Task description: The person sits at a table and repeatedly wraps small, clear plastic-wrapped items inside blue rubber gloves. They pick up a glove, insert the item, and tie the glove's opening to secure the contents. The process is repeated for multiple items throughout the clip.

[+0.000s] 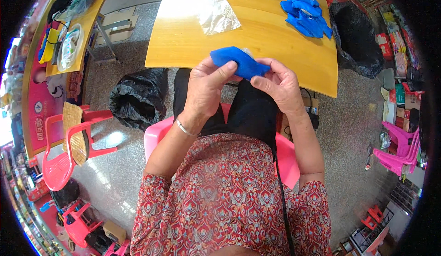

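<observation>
Both sets of fingertips are pinched onto a small piece of folded blue cloth [240,62], held up in the air just at the near edge of a yellow wooden table [193,40]. The left hand [206,88] grips the cloth's left end with thumb on top and fingers curled narrow beneath; the right hand [281,85] nips the right end, its fingers close together, a scrap of clear film seeming to poke out behind the cloth. Judging from this grip, the work goes best if each hand keeps its pinch near the edge and the cloth stays taut between them, so the layers do not slip. A thin silver bangle [185,128] circles the left wrist. Farther out on the table lie a flat clear plastic bag [217,13] and, well apart to the right, a heap of similar blue pieces [305,12]. A black sack [138,97] sits open on the floor to the person's left, beside a red plastic chair [69,148].
</observation>
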Demonstrator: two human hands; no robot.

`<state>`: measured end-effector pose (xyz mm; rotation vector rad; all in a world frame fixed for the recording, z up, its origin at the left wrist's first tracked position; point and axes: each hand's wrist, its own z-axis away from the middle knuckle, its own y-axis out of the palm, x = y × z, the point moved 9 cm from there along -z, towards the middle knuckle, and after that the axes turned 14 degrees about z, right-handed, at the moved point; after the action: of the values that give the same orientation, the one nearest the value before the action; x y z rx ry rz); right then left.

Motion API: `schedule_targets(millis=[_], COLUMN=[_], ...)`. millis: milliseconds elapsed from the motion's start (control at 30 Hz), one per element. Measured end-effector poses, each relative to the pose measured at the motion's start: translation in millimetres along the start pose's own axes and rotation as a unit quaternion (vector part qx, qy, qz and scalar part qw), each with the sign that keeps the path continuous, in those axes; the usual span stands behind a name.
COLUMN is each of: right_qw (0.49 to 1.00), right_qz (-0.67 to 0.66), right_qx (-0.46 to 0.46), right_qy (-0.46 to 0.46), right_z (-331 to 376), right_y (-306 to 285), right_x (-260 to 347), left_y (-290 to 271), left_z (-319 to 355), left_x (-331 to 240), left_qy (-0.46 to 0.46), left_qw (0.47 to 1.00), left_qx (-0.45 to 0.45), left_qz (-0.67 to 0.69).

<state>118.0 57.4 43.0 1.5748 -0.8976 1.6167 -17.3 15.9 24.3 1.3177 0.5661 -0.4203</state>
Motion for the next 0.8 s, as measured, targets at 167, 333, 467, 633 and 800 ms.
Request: schedule_targets(millis=[167,333,467,633,800], right_qw=[0.984,0.970,0.966,0.947,0.918], right_qz=[0.165,0.222,0.210,0.269,0.331], right_qx=[-0.009,-0.054,-0.108,-0.049,-0.044], right_qy=[-0.062,-0.085,-0.108,-0.168,-0.212], right_z=[-5,0,4,-3,2], right_y=[-8,-8,-7,-3,6], right_x=[8,16,28,24,38], left_y=[5,-3,-5,-2,-4], left_z=[-1,-4,-6,-1,-1], left_x=[3,5,15,26,24], left_qy=[-0.003,-0.004,-0.015,-0.002,-0.002], left_qw=[0.993,0.998,0.995,0.994,0.992], left_qx=[0.036,0.028,-0.002,0.009,-0.035], left_qz=[-0.108,-0.065,0.099,0.111,0.118])
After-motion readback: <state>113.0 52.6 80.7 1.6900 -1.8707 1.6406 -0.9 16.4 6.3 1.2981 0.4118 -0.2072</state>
